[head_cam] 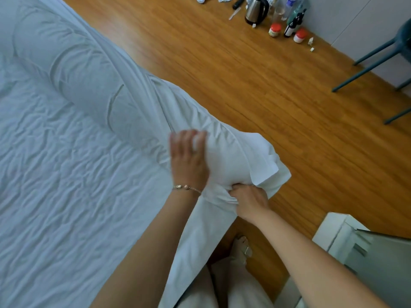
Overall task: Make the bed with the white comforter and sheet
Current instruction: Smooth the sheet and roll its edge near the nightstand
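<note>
The white comforter (93,85) is lying rolled along the floor-side edge of the bed (211,241), its long axis running away from the person, from the near corner of the bed toward the far end. The near end of that roll is being held at the corner by both hands. The left hand (189,161) is being laid on top of the bunched end, its fingers (195,135) curled into the cloth, though blur is hiding how firmly. The right hand (251,201) is sitting nearer the person and lower, at the corner's outer side, its fingers pinching a gathered fold tightly. The wrinkled sheet (66,196) is spreading away from the roll on the side opposite the floor. The coming move is judged to turn on this: the roll's bulk is lying beyond both hands, so a spreading pull would be directed across the sheet.
</note>
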`<action>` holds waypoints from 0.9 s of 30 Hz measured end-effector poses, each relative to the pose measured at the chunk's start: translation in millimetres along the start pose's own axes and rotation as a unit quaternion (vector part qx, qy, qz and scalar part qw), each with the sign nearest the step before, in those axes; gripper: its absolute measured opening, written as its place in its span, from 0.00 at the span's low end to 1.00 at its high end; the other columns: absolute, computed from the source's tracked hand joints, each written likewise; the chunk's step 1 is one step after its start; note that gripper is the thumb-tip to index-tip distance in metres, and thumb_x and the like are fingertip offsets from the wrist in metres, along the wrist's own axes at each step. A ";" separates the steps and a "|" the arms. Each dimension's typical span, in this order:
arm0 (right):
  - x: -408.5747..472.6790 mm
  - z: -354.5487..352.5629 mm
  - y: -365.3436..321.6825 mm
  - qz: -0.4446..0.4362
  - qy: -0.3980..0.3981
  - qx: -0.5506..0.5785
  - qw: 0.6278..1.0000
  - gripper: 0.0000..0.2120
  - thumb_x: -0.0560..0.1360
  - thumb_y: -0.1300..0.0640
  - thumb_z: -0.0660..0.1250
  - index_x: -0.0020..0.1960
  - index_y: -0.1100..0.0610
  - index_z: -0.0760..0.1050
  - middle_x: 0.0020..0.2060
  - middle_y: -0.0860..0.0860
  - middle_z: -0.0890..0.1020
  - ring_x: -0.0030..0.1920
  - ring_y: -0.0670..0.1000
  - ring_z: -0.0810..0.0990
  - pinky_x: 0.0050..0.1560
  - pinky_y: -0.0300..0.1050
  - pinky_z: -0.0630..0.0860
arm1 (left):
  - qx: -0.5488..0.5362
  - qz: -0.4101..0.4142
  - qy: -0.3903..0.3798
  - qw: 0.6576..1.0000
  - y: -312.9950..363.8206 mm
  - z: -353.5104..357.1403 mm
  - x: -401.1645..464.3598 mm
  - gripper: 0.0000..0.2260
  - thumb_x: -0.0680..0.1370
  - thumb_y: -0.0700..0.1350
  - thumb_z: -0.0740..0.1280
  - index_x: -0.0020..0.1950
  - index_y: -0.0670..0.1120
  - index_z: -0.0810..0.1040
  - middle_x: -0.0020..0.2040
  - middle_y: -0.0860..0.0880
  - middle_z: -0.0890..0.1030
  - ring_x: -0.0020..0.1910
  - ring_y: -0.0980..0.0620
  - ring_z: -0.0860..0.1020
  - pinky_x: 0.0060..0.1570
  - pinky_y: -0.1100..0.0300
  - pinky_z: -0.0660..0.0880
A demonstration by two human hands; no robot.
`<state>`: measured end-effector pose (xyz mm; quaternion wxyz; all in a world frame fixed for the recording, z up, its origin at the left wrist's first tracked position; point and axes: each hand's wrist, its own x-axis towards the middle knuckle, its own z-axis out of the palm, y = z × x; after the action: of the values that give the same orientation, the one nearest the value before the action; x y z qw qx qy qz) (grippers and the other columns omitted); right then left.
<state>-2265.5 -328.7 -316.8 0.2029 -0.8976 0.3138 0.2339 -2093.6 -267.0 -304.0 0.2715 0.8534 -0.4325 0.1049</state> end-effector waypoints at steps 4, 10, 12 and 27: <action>-1.2 -0.8 -0.4 -0.007 0.008 0.005 1.000 0.18 0.74 0.63 0.64 0.59 0.47 0.79 0.56 0.46 0.81 0.55 0.54 0.80 0.47 0.42 0.73 | -0.014 0.058 -0.161 0.985 49.6 24.5 24.0 0.05 0.72 0.37 0.66 0.46 0.40 0.79 0.44 0.43 0.78 0.47 0.41 0.78 0.59 0.43 0.73; -13.2 -12.0 -6.7 0.025 -0.061 0.036 0.997 0.07 0.73 0.48 0.66 0.50 0.47 0.75 0.48 0.46 0.80 0.51 0.53 0.80 0.42 0.42 0.71 | 0.101 0.038 -0.175 0.979 34.2 55.2 -15.5 0.27 0.77 0.63 0.53 0.70 0.51 0.72 0.71 0.45 0.71 0.75 0.44 0.61 0.72 0.34 0.45; -25.3 -15.9 -5.3 0.037 -0.035 0.085 0.995 0.14 0.73 0.41 0.61 0.55 0.46 0.74 0.50 0.44 0.79 0.52 0.53 0.79 0.45 0.45 0.72 | 0.096 0.024 -0.169 0.981 38.6 58.2 -13.3 0.26 0.77 0.62 0.54 0.70 0.52 0.73 0.71 0.45 0.71 0.76 0.45 0.60 0.72 0.34 0.46; -4.0 6.9 46.9 0.167 0.395 0.158 0.889 0.14 0.77 0.48 0.68 0.54 0.58 0.79 0.51 0.54 0.76 0.49 0.52 0.76 0.38 0.48 0.78 | 0.080 -0.082 -0.085 0.990 74.1 67.8 -56.3 0.29 0.73 0.67 0.59 0.73 0.61 0.67 0.77 0.51 0.62 0.78 0.44 0.53 0.69 0.29 0.45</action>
<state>-2301.1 -357.0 -330.3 0.1596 -0.8062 0.5460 -0.1625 -2190.3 -301.7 -356.0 0.1721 0.9107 -0.3728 0.0439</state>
